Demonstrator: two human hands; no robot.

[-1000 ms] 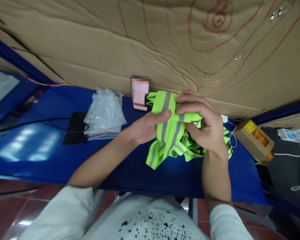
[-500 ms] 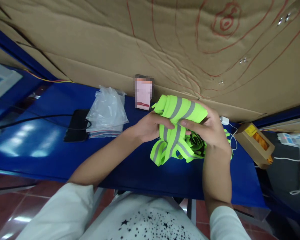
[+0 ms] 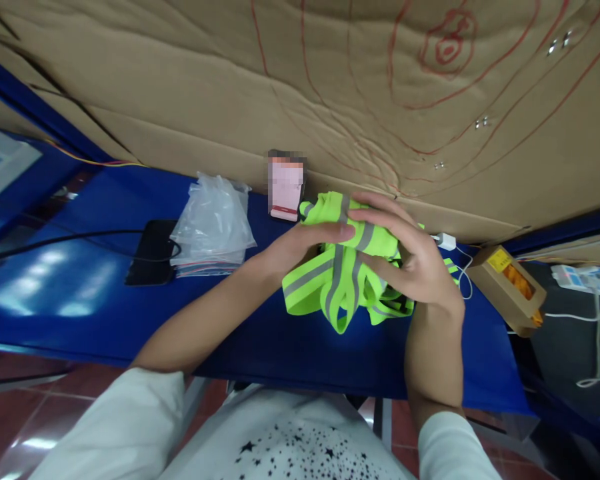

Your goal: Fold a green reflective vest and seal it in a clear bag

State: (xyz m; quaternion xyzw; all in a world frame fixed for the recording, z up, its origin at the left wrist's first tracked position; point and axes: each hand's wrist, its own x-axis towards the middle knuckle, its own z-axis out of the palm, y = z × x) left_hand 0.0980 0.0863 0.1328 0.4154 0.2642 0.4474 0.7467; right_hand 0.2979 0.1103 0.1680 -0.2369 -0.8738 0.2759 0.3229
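Observation:
A neon-yellow safety vest [image 3: 337, 280] with grey reflective stripes is bunched above the blue table [image 3: 105, 300]. My left hand [image 3: 300, 250] grips its left side, thumb lying across the top fold. My right hand [image 3: 405, 257] is curled over the right side, fingers pressed on the rolled upper part. Loose straps of the vest hang down onto the table below both hands.
A stack of clear plastic bags [image 3: 213, 227] and a black phone [image 3: 153, 253] with a cable lie to the left. A small pink card [image 3: 286, 190] leans on the cardboard wall [image 3: 330, 87]. A brown box [image 3: 510, 290] and white charger cables [image 3: 595, 333] sit at the right.
My right hand has come over the top of the rolled vest and pressed it down. The hanging straps have swung left and spread wider.

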